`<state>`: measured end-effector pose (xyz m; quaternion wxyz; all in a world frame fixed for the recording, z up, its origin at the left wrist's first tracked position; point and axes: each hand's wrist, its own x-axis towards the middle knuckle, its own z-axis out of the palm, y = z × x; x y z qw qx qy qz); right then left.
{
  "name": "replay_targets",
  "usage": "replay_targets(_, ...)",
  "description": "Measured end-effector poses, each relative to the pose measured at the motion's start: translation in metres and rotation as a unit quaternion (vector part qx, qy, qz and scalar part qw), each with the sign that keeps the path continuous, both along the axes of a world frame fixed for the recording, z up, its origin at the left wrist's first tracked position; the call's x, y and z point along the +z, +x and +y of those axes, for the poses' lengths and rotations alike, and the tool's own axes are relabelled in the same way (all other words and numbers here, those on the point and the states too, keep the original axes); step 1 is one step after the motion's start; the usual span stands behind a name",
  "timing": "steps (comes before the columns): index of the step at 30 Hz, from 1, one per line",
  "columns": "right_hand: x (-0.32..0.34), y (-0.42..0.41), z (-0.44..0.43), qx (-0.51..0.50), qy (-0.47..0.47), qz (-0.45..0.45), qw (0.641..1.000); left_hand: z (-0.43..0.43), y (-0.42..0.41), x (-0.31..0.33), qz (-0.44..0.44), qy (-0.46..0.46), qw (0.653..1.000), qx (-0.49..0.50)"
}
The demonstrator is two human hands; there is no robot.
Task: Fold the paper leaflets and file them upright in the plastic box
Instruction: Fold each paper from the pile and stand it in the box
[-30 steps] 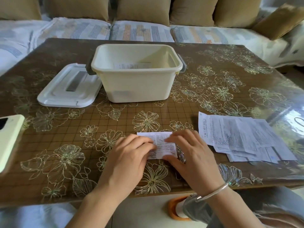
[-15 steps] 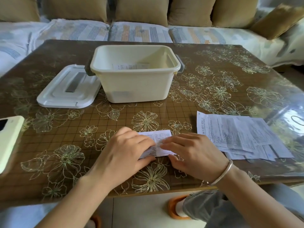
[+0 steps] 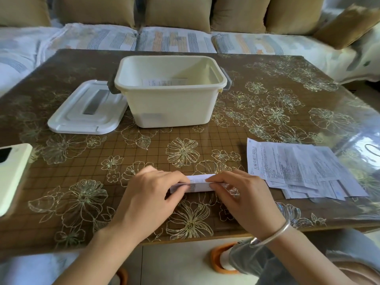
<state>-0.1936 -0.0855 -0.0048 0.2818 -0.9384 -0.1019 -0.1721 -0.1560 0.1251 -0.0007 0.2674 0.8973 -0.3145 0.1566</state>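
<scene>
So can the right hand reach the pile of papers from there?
Probably yes. The pile of papers lies just to the right of the right hand, with only bare table between them. But that hand is pinching the folded leaflet, so it must let go first.

box [image 3: 170,108] 1 | lid [image 3: 82,120] 1 | phone [image 3: 12,173] 1 | hands [image 3: 150,200] [image 3: 246,198] 2 | leaflet [image 3: 198,183] held 1

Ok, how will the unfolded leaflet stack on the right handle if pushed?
The leaflet stack is thin, fanned sheets, so it probably flops and splays when lifted. On the glossy table it likely slides, top sheets first.
</scene>
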Motion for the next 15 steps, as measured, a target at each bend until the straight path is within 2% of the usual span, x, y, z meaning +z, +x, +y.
replay_targets(5,-0.004,0.002,0.008,-0.05,0.032,0.026,0.998,-0.005,0.003,-0.006,0.046,-0.035,0.998,0.032)
replay_targets(9,-0.006,0.011,0.014,-0.062,-0.031,0.041,0.997,-0.006,0.006,-0.011,0.068,-0.028,0.997,0.04)
replay_targets(15,0.003,0.016,0.014,-0.07,-0.053,0.089,0.992,-0.008,0.005,-0.017,0.015,0.008,0.997,0.079)
